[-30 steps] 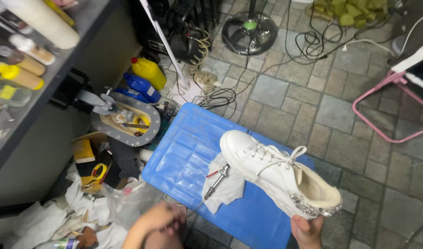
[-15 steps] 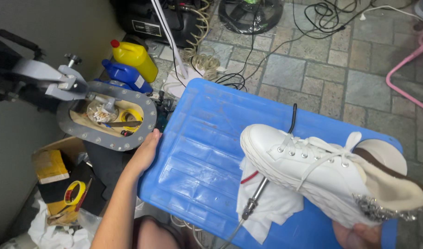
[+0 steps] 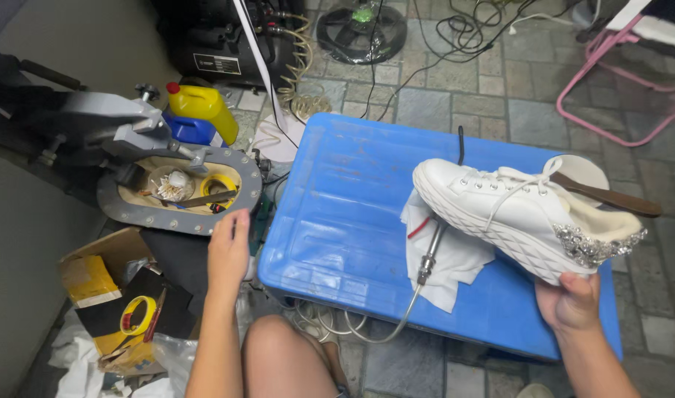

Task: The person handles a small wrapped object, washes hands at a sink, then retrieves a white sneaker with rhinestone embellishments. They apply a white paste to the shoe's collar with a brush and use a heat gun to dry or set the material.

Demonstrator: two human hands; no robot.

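Observation:
My right hand (image 3: pixel 571 301) grips the heel of a white sneaker (image 3: pixel 514 214) with a glittery heel strip, holding it tilted over a blue plastic lid (image 3: pixel 337 214). A brown shoehorn (image 3: pixel 606 196) sticks out of the sneaker. Under the sneaker's toe lie a white cloth (image 3: pixel 455 262) and a metal nozzle on a hose (image 3: pixel 428 258). My left hand (image 3: pixel 228 249) is open and empty, reaching left past the lid's edge toward a grey oval tray (image 3: pixel 177 193) holding tape, cotton and small tools.
A yellow bottle (image 3: pixel 203 109) and a blue container stand behind the tray. A cardboard box (image 3: pixel 94 276) with yellow tape (image 3: pixel 135 315) lies at lower left. A black machine, cables and a fan (image 3: pixel 361 29) sit at the back; a pink frame (image 3: pixel 617 81) stands right.
The view has shifted left and the sneaker now sits further right. My left hand has moved from the lid's corner out toward the grey tray. My right hand keeps hold of the heel.

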